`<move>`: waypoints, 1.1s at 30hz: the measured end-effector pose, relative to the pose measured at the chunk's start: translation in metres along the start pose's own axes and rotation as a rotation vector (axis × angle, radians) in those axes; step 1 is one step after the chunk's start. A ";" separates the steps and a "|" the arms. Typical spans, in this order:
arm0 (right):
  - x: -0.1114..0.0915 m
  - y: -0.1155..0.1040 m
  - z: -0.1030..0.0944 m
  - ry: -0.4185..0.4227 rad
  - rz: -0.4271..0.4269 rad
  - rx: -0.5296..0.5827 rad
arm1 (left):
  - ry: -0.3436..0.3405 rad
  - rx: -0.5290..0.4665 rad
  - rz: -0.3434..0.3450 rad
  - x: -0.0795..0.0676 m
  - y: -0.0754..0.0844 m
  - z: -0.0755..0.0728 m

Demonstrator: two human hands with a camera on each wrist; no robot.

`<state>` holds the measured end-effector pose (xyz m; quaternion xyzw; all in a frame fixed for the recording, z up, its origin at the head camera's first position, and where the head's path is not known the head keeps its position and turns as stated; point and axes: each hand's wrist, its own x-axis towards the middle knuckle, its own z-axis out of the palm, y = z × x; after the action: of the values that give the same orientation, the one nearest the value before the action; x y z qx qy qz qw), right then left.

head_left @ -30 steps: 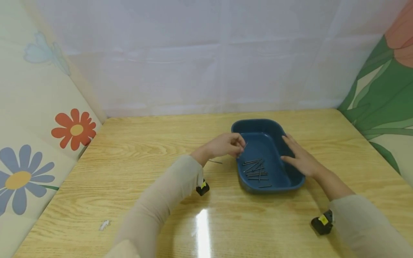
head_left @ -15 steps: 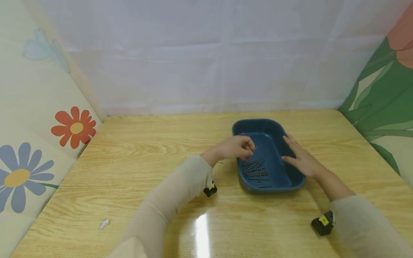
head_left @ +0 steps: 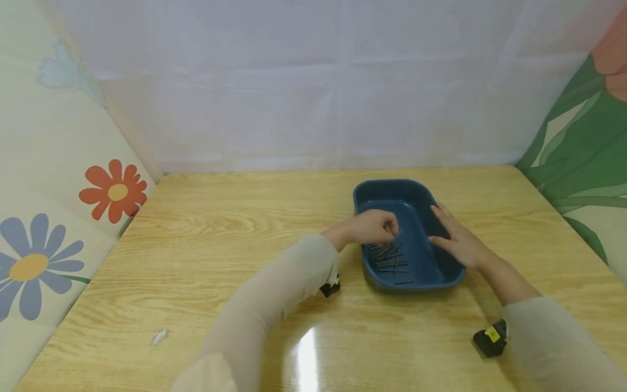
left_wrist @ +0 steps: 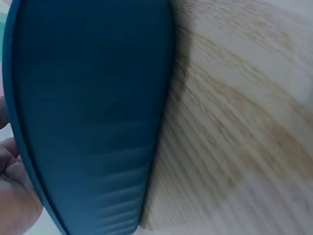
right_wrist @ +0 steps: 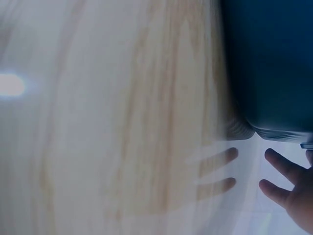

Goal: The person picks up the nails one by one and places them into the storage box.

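Observation:
In the head view my left hand point(head_left: 376, 226) reaches over the left side of the blue plastic basin point(head_left: 418, 261). Its fingers are curled, thumb against fingertips, pinching a thin nail whose end barely shows past them. Below the hand several dark nails point(head_left: 392, 264) lie in a loose pile on the basin floor. My right hand point(head_left: 458, 239) rests at the basin's right rim, its fingers straight and spread. The right wrist view shows its fingers point(right_wrist: 279, 188) outside the wall. From the left wrist, the basin's outer wall point(left_wrist: 93, 107) covers most of the left hand.
The basin stands on a wood-grain table point(head_left: 220, 218). A small white scrap point(head_left: 159, 337) lies at the front left. Black wrist cameras point(head_left: 490, 340) hang under both sleeves. A white cloth backdrop point(head_left: 245, 109) rises behind the table, with floral panels at both sides.
My left hand has moved right, from the basin's left rim to over its inside. The nail on the table left of the basin is now hidden by the arm. The right hand stays put.

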<state>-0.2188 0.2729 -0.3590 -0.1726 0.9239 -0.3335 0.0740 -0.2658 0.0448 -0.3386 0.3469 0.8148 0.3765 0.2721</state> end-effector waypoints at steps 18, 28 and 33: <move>0.000 0.001 -0.002 -0.010 0.000 0.019 | -0.106 0.484 -0.029 0.017 0.010 0.015; 0.001 0.002 -0.002 -0.016 0.005 0.007 | -0.169 0.712 -0.081 0.024 0.013 0.023; 0.001 0.004 -0.002 -0.017 -0.002 0.026 | -0.151 0.735 -0.124 0.026 0.012 0.028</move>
<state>-0.2207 0.2764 -0.3598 -0.1752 0.9187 -0.3439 0.0838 -0.2575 0.0824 -0.3491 0.3982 0.8925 0.0152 0.2111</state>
